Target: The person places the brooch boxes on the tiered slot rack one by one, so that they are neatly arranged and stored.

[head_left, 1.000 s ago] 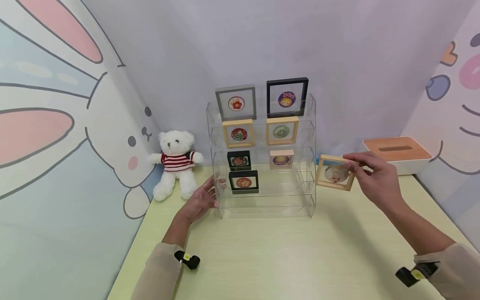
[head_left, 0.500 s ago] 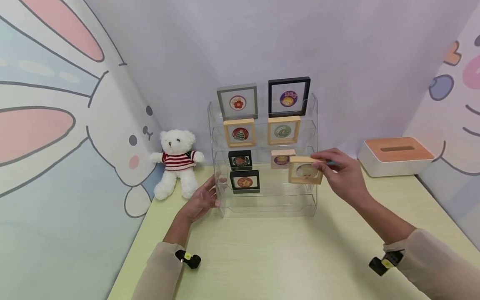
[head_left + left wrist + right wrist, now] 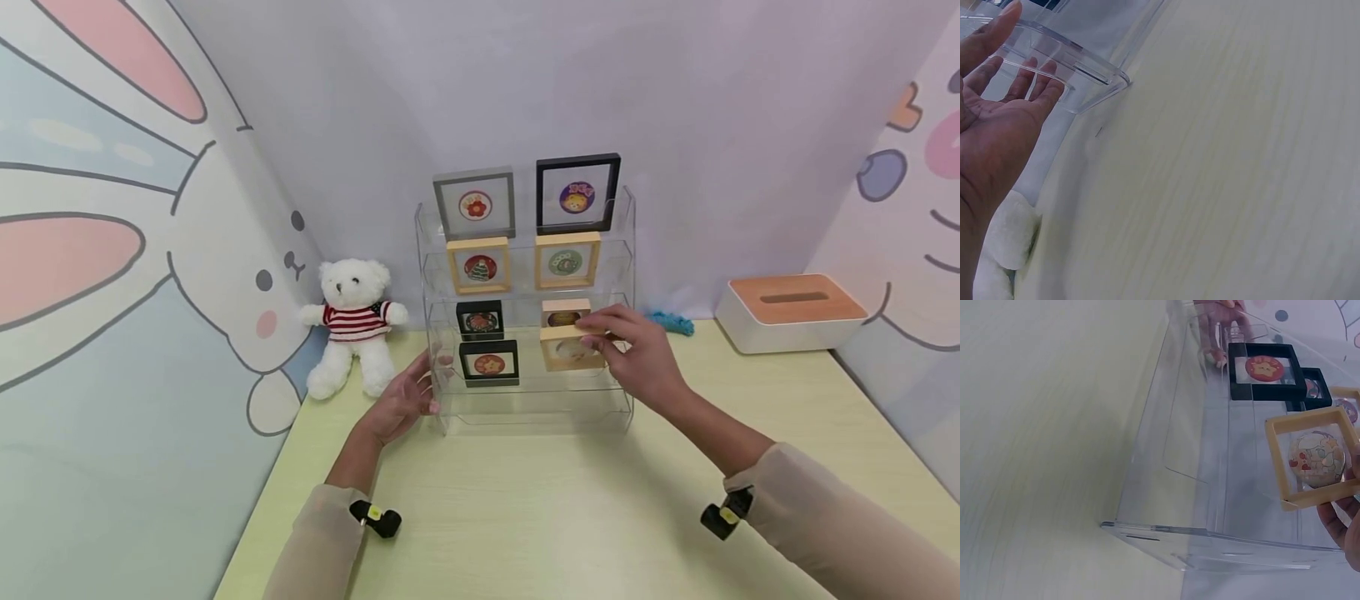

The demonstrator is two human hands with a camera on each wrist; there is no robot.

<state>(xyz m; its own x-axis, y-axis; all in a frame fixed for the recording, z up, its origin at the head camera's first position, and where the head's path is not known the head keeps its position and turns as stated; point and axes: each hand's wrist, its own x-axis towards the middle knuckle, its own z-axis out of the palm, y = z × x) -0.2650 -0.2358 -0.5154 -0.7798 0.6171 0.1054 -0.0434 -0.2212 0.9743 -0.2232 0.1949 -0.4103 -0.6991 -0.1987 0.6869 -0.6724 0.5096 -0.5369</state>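
Observation:
A clear acrylic display rack stands on the table with small picture frames on its tiers. My right hand pinches a light-wood frame by its right side, in front of the rack's lower right part. A round cartoon picture shows inside this wooden frame in the right wrist view. The pink-toned frame just behind is partly covered by it. With fingers extended and thumb apart, my left hand touches the rack's left side. In the left wrist view this hand reaches the rack's clear edge.
A white teddy bear in a striped shirt sits left of the rack. Right of it lie a blue fuzzy item and a white tissue box with a wooden lid. A black frame stands on a lower left tier.
My right hand has carried the light-wood frame leftward, from beside the rack to in front of its lower right tier. The left hand has stayed at the rack's side.

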